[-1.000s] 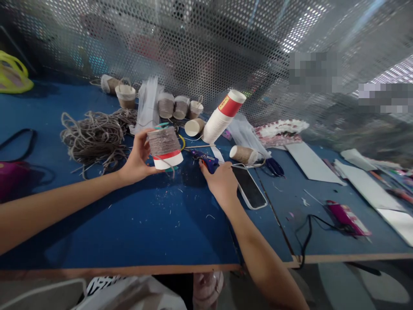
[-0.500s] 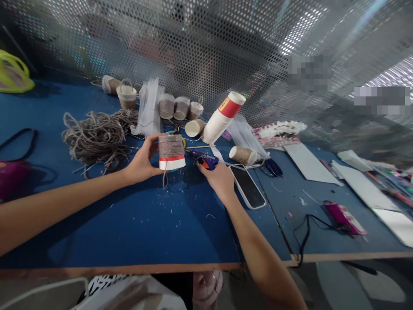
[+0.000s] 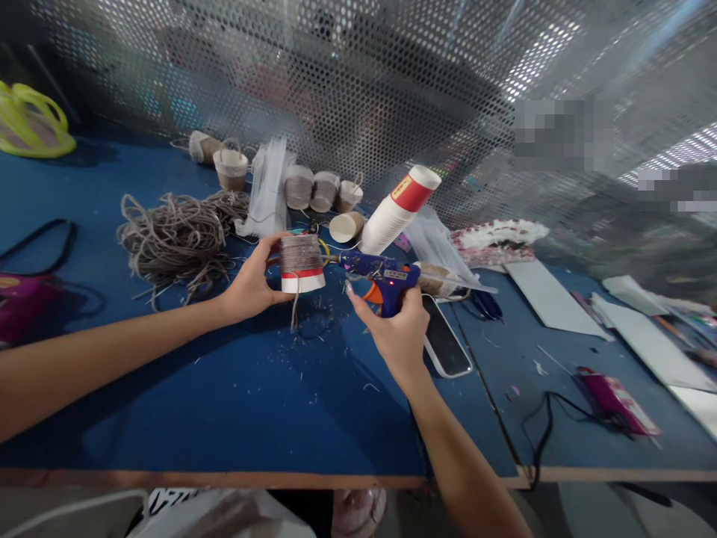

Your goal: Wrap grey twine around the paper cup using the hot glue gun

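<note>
My left hand [image 3: 256,280] is closed around a paper cup [image 3: 302,282] turned upside down, its white and red rim at the bottom. Grey-brown twine [image 3: 301,254] is wound around most of the cup, and a loose end dangles below the rim. My right hand [image 3: 400,329] grips a blue glue gun [image 3: 386,276] with an orange trigger and a small red light. The gun's nozzle points left, close to the wrapped side of the cup; whether it touches I cannot tell. A clear glue stick [image 3: 470,282] sticks out of its back.
Tangled twine [image 3: 173,232] lies to the left. Behind stand several twine-wrapped cups [image 3: 299,187] and a leaning stack of paper cups [image 3: 395,213]. A phone [image 3: 448,344] rests by my right wrist. White boards [image 3: 552,299] and a magenta box [image 3: 616,400] are farther right.
The glue gun has been lifted off the table area by my right hand and brought up level, its nozzle now near the cup. My left hand still holds the cup; the view has shifted slightly.
</note>
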